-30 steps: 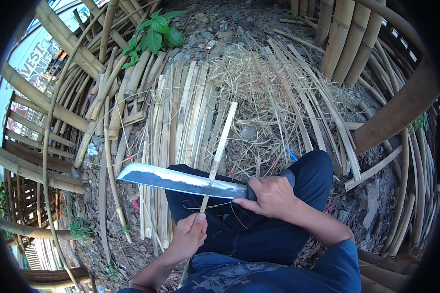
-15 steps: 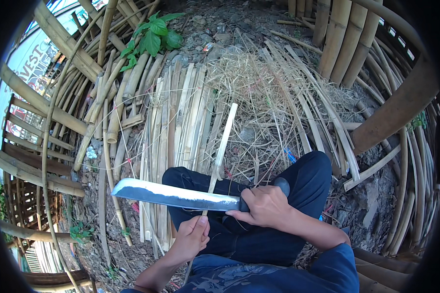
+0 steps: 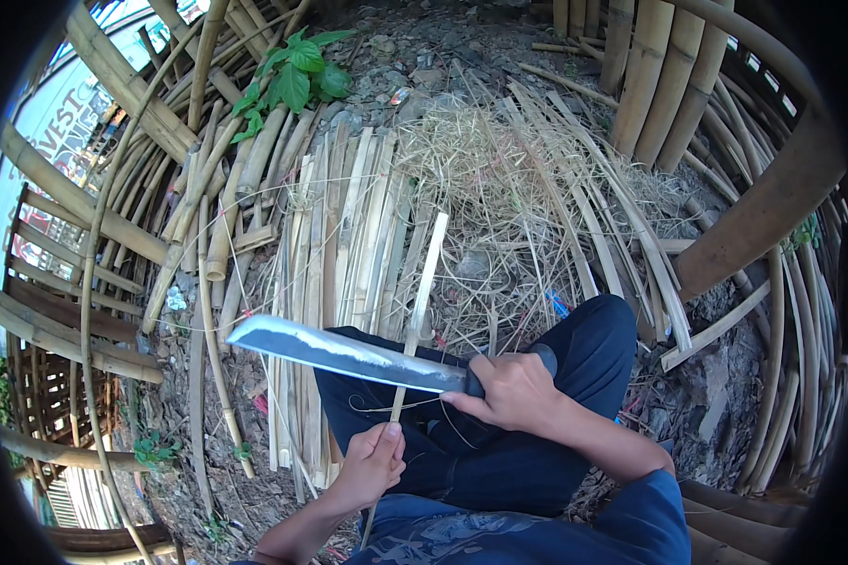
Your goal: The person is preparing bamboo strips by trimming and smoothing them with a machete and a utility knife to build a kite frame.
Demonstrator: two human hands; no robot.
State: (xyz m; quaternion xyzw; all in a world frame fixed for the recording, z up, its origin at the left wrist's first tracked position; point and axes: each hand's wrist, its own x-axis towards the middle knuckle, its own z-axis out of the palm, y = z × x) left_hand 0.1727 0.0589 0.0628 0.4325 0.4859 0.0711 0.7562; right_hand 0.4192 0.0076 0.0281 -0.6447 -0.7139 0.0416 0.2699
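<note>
The right hand [image 3: 513, 391] has its fingers wrapped shut around the handle of a broad knife [image 3: 344, 351] (the handle itself is hidden inside the grip). The blade runs leftward from those fingers, crossing a thin bamboo strip [image 3: 421, 292]. The left hand [image 3: 372, 463], fingers closed, pinches the strip's lower part; its lowest end is hard to follow against the blue trousers [image 3: 499, 461]. Beyond the fingers lie split bamboo slats [image 3: 349, 226] and dry shavings [image 3: 485, 160].
</note>
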